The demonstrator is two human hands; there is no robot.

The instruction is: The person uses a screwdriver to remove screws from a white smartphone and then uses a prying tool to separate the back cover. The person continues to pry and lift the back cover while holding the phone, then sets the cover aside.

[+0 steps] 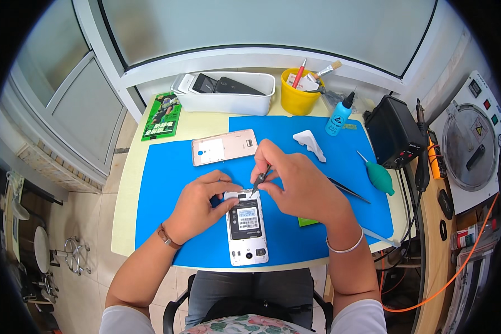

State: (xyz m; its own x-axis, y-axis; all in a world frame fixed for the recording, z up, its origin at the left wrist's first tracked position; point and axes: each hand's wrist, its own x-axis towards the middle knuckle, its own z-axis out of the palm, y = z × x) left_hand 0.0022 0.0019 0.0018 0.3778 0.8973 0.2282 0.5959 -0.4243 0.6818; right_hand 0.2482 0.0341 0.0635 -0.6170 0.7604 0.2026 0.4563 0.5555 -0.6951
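One opened phone [246, 228], back cover off, lies on the blue mat [161, 222] straight ahead of me, long axis running 12 to 6, top end away from me. Both hands meet at that top end, so the phone body stretches from them toward 6, back at my lap.

My left hand [201, 204] is curled around the phone's upper left corner, thumb and fingers pinching the edge to steady it. My right hand [298, 183] is closed on one pair of tweezers [260, 181], tip angled down toward 7 and touching the top edge of the phone. Right hand does the fine work; both sit equally close.

One gold back cover [224, 147] lies at 11 from the phone, well apart. One white plastic stand [310, 143] at 1. One dark thin tool [348, 190] just past my right wrist at 3, one teal air blower [379, 176] beyond it. Further at 12: one white tray [228, 102] holding several phones (count unclear), one yellow cup [295, 100] of brushes and tools, one blue-capped bottle [338, 117]. One green packet [162, 116] at 10
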